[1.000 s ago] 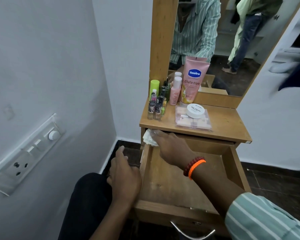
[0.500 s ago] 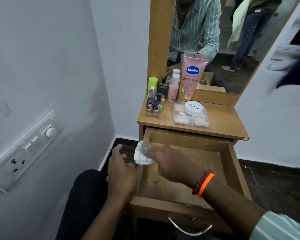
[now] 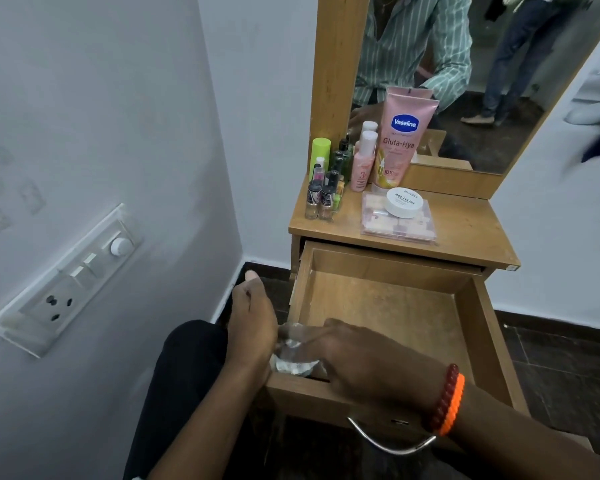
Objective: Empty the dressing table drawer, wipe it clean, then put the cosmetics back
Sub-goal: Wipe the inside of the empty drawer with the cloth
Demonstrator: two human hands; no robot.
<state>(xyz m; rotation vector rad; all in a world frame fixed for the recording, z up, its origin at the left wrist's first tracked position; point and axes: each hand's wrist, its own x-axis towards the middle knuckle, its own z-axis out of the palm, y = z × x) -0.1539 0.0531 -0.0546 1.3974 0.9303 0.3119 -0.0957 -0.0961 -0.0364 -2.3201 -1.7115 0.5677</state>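
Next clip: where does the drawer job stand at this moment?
Emptying looks done: the drawer holds no cosmetics. The Vaseline tube, bottles and white jar stand on the tabletop. Wiping is in hand: the right hand presses a white cloth at the drawer's front-left corner. Left: putting the cosmetics back.

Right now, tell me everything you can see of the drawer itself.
The drawer is pulled well out from under the dressing table top. It looks like light brown wood: a flat base, four low walls, and a curved metal handle on the front. Nothing but the wiping cloth lies inside, and the base shows faint dusty marks. The right hand holds a crumpled white cloth in the near-left corner, against the front wall. The left hand sits just outside the left wall; whether it touches the drawer is unclear.
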